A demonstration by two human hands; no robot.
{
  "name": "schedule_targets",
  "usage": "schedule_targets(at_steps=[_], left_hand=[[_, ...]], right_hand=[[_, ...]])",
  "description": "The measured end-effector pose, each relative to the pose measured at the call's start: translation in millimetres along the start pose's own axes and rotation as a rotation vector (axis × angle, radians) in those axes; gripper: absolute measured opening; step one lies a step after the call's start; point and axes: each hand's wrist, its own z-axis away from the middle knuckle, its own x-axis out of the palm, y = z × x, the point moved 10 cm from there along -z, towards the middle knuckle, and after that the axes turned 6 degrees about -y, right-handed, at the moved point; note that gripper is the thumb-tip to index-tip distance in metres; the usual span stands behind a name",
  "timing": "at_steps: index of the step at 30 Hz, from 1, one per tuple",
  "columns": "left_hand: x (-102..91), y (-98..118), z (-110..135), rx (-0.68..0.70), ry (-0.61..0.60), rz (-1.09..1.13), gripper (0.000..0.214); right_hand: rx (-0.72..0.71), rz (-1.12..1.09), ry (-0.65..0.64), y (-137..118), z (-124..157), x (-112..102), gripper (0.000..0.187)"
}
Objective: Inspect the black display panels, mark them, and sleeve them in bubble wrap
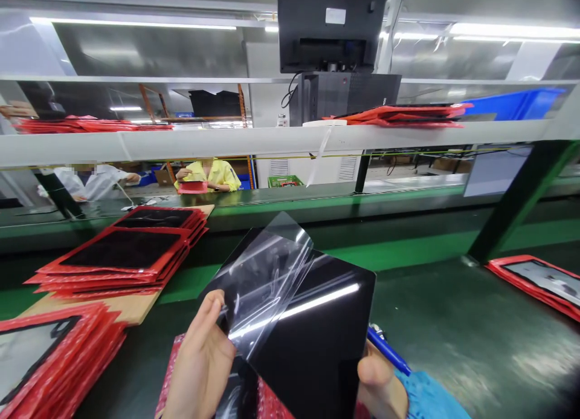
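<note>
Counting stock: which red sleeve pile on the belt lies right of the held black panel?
The low pile at far right, beside the green post; the other piles lie left.

Factory assembly line is shown: green conveyor belt [399, 250] beyond the fingers [211, 310], red pouch stacks [122, 262] left of them.
</note>
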Motion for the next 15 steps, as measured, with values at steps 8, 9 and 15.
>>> schedule_targets(at_steps=[8, 9, 15], left_hand=[[-9.1, 42, 7, 0.275, 0.053, 0.025, 0.010], [-10.3, 44, 8, 0.290, 0.064, 0.021, 0.010], [-14.8, 50, 12, 0.331, 0.093, 0.005, 0.008]], right_hand=[[-0.072, -0.108, -0.287, -16, -11, 56, 0.068], [-0.052, -0.116, -0.325, -13, -11, 61, 0.067], [-0.077, -0.062, -0.431, -1, -10, 66, 0.076]])
